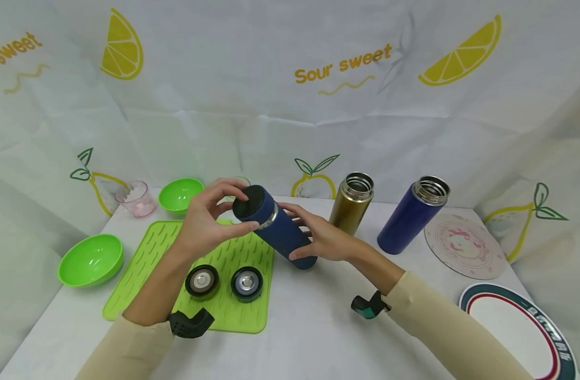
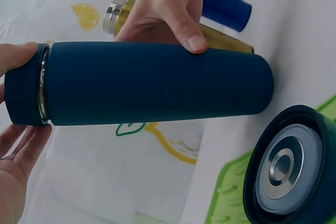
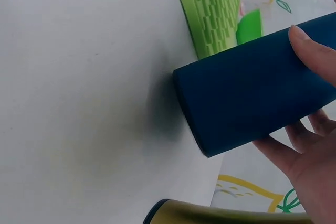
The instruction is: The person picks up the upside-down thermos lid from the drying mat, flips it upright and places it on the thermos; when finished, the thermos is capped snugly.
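A dark blue thermos bottle (image 1: 285, 232) leans to the left between both hands, its base just over the white table. My left hand (image 1: 206, 216) grips the blue lid (image 1: 250, 203) at its top, thumb on one side and fingers on the other. In the left wrist view a thin steel ring (image 2: 44, 85) shows between lid and body. My right hand (image 1: 325, 235) holds the bottle's body lower down, with the thumb in front and the fingers behind. Two round lids, a brownish one (image 1: 202, 281) and a dark blue one (image 1: 246, 283), lie underside up on the green mat (image 1: 152, 264).
Behind the right hand stand an uncapped gold bottle (image 1: 352, 206) and an uncapped royal blue bottle (image 1: 409, 221). Green bowls (image 1: 91, 259) and a pink-tinted glass cup (image 1: 135, 199) are at left. A round pink-patterned mat (image 1: 463, 245) and an oval plate (image 1: 518, 332) lie at right.
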{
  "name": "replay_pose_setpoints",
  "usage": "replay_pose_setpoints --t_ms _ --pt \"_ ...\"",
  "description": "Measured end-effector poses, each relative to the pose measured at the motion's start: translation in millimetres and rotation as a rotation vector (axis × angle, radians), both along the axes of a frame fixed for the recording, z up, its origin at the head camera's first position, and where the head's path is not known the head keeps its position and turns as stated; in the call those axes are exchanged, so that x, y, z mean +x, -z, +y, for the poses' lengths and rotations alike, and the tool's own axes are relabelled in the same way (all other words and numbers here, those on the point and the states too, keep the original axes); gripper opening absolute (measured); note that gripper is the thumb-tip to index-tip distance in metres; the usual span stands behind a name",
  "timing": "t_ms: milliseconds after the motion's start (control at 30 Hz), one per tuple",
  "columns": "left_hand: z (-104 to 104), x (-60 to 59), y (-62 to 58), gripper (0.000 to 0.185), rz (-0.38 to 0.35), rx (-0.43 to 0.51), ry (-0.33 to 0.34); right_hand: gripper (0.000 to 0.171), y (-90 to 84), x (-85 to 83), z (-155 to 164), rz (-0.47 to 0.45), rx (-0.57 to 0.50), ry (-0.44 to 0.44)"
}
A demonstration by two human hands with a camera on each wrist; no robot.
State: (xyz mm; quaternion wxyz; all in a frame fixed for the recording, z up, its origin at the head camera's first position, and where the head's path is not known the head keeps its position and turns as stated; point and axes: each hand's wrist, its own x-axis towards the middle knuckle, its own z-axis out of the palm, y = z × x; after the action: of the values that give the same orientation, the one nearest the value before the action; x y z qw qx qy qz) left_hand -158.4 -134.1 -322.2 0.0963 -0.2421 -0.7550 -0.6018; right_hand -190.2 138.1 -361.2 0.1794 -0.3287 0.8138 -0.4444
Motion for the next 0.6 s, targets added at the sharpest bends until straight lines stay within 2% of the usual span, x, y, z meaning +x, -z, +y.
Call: replay_pose_setpoints --t_ms 300,600 --pt "-3 -3.1 1.3 0.041 -0.063 -0.050 0.039 0.104 3.9 -0.8 3 -0.029 -0.002 -0.012" --pt "-17 -13.8 -5.8 0.040 -0.169 -0.049 0.212 0.105 0.5 -3.4 6 -0.043 0.046 -0.041"
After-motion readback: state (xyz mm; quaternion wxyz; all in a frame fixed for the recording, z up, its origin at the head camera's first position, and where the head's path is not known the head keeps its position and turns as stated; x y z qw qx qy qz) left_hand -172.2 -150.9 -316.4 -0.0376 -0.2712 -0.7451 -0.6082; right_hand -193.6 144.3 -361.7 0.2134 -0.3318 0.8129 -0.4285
